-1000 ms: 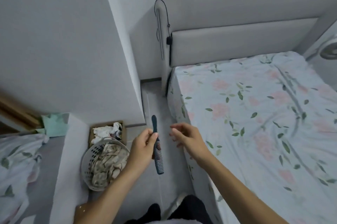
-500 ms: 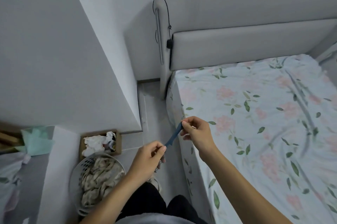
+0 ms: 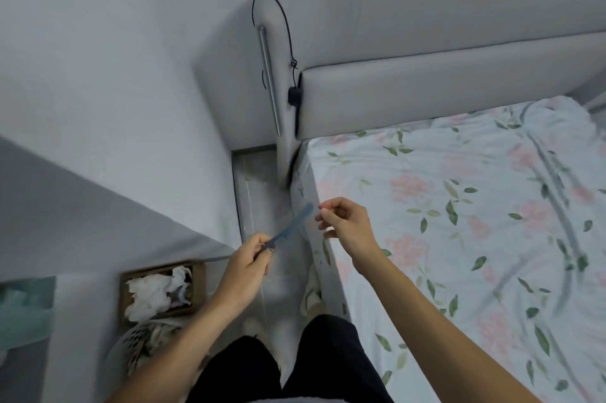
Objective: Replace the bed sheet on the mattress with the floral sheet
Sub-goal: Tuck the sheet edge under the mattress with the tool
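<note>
From the head camera, the left hand (image 3: pixel 244 263) is gripping the toothed end of a blue comb (image 3: pixel 288 232). The right hand (image 3: pixel 347 222) is hovering just beside its tip, fingers curled, holding nothing visible. The floral sheet (image 3: pixel 459 222) is lying spread over the mattress.

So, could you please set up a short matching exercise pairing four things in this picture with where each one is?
Things:
1. comb
2. floral sheet
3. black cord
4. white cloths

Places:
A. in the brown box on the floor
B. hanging on the side of the headboard
C. in the left hand
D. spread over the mattress

Pairs: 1-C, 2-D, 3-B, 4-A
</note>
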A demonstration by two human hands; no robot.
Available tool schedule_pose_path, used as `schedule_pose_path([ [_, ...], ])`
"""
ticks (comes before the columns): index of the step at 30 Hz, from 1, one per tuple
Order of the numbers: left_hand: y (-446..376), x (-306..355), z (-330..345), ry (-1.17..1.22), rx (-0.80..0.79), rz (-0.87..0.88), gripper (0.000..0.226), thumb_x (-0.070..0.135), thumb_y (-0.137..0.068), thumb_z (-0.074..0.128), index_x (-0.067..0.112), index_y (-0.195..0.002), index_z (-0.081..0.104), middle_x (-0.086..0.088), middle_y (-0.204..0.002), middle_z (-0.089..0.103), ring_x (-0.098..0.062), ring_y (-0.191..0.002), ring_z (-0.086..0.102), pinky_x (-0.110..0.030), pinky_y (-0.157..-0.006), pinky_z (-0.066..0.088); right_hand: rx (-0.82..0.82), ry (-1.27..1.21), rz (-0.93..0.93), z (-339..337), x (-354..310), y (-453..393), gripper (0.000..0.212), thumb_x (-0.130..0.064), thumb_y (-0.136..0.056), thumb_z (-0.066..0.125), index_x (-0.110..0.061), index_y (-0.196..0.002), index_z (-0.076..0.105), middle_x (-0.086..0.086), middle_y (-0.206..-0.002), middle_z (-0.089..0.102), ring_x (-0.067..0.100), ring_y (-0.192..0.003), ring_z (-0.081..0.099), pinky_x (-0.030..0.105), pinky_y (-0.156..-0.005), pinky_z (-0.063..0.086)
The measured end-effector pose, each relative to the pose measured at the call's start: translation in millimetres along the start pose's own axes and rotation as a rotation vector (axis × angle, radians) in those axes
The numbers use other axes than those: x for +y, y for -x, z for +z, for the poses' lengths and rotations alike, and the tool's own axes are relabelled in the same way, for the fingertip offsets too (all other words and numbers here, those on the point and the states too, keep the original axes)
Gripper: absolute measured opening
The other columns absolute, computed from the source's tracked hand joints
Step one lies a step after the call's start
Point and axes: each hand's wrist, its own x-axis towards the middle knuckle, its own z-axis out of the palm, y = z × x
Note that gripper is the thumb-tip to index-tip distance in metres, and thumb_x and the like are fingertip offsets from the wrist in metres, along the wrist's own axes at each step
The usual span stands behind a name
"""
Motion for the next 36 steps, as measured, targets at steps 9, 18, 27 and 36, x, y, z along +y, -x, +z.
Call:
schedule_pose_path([
  [9,-136,-19,30,0.108,0.152,-0.161,0.026,0.001,-0.104,0.052,0.016,-0.088,0.066,-0.008,-0.077,0.071,-0.001,-0.052,0.051,-0.031,-0.059,0.037,-0.19,0.605,-0.162,-35,36,-211,0.015,-0.013,-0.094,0.061,-0.023,-0.102,0.07,-0.009,-0.096,0.074,0.011,-0.094,0.067,0.033,-0.086,0.055],
  [18,-284,-110,104,0.316,0.303,-0.361,0.015,0.008,-0.106,0.051,0.009,-0.097,0.063,-0.007,-0.072,0.073,-0.012,-0.046,0.044,-0.026,-0.048,0.036,-0.611,1.501,-0.514,-11,126,-414,0.054,-0.029,-0.098,0.058,-0.023,-0.15,0.048,0.002,-0.157,0.044,0.027,-0.15,0.033,0.041,-0.12,0.03],
  [27,-359,-202,117,0.393,0.334,-0.411,0.016,0.01,-0.108,0.05,0.006,-0.098,0.062,-0.007,-0.072,0.074,-0.01,-0.043,0.046,-0.024,-0.045,0.038,-0.836,2.145,-0.778,23,200,-515,0.05,-0.049,-0.099,0.035,-0.022,-0.108,0.076,0.006,-0.13,0.067,0.034,-0.14,0.044,0.054,-0.123,0.022],
  [36,-393,-259,126,0.35,0.309,-0.496,0.015,0.013,-0.105,0.054,0.014,-0.094,0.064,-0.004,-0.069,0.075,-0.025,-0.056,0.053,-0.038,-0.059,0.043,-0.911,2.244,-0.82,78,196,-537,0.055,-0.051,-0.099,0.044,-0.028,-0.147,0.054,0.006,-0.163,0.035,0.035,-0.153,0.02,0.053,-0.127,0.01],
])
